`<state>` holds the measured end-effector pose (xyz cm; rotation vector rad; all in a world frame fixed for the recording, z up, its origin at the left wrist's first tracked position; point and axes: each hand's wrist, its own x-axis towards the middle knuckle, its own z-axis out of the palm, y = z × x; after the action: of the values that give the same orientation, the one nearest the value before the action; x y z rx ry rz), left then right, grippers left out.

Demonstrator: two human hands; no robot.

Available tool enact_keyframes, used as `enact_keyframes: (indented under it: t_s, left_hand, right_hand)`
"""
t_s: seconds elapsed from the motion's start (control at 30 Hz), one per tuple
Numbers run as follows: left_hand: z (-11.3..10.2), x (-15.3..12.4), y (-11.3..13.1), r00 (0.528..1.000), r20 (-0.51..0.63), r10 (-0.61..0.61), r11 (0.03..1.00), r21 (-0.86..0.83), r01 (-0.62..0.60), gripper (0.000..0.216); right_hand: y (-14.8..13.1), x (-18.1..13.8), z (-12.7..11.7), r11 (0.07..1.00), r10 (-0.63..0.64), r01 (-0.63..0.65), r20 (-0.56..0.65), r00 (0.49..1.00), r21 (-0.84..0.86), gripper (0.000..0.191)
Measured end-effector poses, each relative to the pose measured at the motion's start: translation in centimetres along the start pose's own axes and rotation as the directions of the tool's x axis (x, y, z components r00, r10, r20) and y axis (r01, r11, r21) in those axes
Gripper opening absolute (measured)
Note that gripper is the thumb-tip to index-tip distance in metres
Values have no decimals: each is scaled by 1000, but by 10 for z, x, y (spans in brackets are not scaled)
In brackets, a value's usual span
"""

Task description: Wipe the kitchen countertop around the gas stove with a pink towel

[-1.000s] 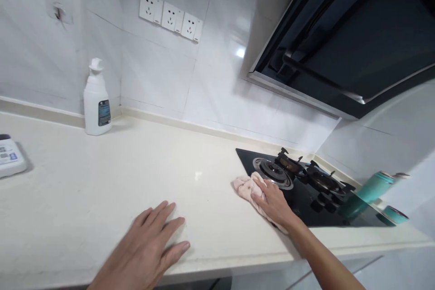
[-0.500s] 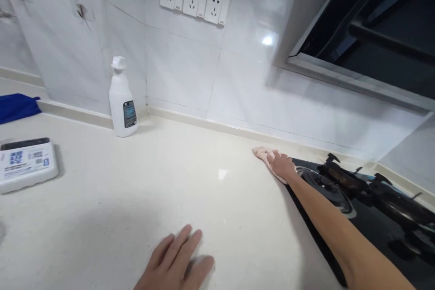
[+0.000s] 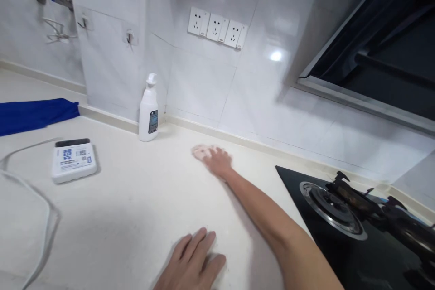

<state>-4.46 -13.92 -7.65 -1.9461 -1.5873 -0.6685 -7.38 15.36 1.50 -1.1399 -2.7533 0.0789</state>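
Note:
Out on the pale countertop [image 3: 163, 190], my right hand [image 3: 218, 161] presses down on a light pink cloth [image 3: 200, 150], a little in front of the back wall. Much of the cloth is hidden beneath the palm and fingers, and the hand is slightly blurred. My left hand [image 3: 193, 260] rests at the near edge of the view, fingers stretched out on the counter, holding nothing. A white spray bottle [image 3: 147, 115] with a dark label stands upright in the corner, left of the cloth.
A black gas stove [image 3: 326, 235] lies to the right under a dark range hood [image 3: 380, 54]. At left are a white box-shaped container [image 3: 74, 165], a white cable [image 3: 45, 217] and a blue cloth [image 3: 37, 115]. Wall sockets [image 3: 217, 28] sit above the counter.
My right hand has slid the pink cloth leftward from the stove's edge across the counter. The view has turned left, showing more of the blue cloth and the cable. My left hand stays flat.

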Motion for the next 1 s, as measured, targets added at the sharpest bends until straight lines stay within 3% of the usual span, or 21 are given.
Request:
enact_keyframes:
  t_s: [0.07, 0.13, 0.2, 0.23, 0.27, 0.33, 0.43, 0.5, 0.57, 0.67, 0.8, 0.9, 1.0]
  left_hand:
    - [-18, 7, -1, 999, 45, 0, 999, -32, 1, 38]
    - [-32, 13, -1, 995, 100, -17, 998, -58, 22, 38]
    - [-40, 17, 1, 987, 157, -42, 994, -90, 57, 39]
    - [-42, 19, 2, 980, 188, -58, 991, -108, 80, 38]
    - [-43, 20, 4, 973, 217, -74, 987, -127, 103, 36]
    - [-45, 21, 6, 957, 269, -108, 975, -160, 155, 33]
    - [-47, 22, 7, 935, 318, -154, 950, -212, 229, 30]
    - [-48, 22, 7, 928, 323, -185, 932, -243, 270, 29]
    - [-50, 24, 7, 922, 318, -219, 914, -264, 308, 29]
    - [-53, 25, 9, 913, 314, -261, 894, -278, 351, 27]
    - [-53, 25, 11, 914, 293, -282, 881, -297, 367, 28]
    - [-50, 24, 9, 913, 303, -272, 882, -301, 362, 35]
    - [-50, 24, 7, 908, 331, -258, 886, -294, 359, 41]
  right_hand:
    - [-53, -21, 6, 979, -199, 198, 22, 980, 45, 66]
    - [-89, -44, 9, 892, -444, 440, 14, 896, 103, 69]
    - [-106, -62, 9, 770, -627, 623, -14, 779, 138, 68]
    - [-105, -66, 8, 746, -657, 653, -20, 754, 130, 64]
    - [-99, -66, 6, 763, -639, 638, -19, 769, 103, 59]
    - [-71, -59, 0, 863, -504, 505, -18, 863, 28, 53]
    - [5, -45, -14, 980, -196, 192, -78, 978, -53, 56]
    - [66, -44, -25, 997, 4, -14, -124, 992, -81, 57]
    - [126, -54, -34, 977, 171, -187, -156, 973, -99, 56]
    - [191, -77, -37, 941, 289, -316, -197, 937, -120, 52]
    - [217, -110, -23, 942, 250, -292, -238, 938, -163, 49]
    - [214, -147, -13, 952, 179, -234, -265, 947, -195, 47]
    - [206, -205, -9, 962, 102, -165, -275, 956, -218, 49]
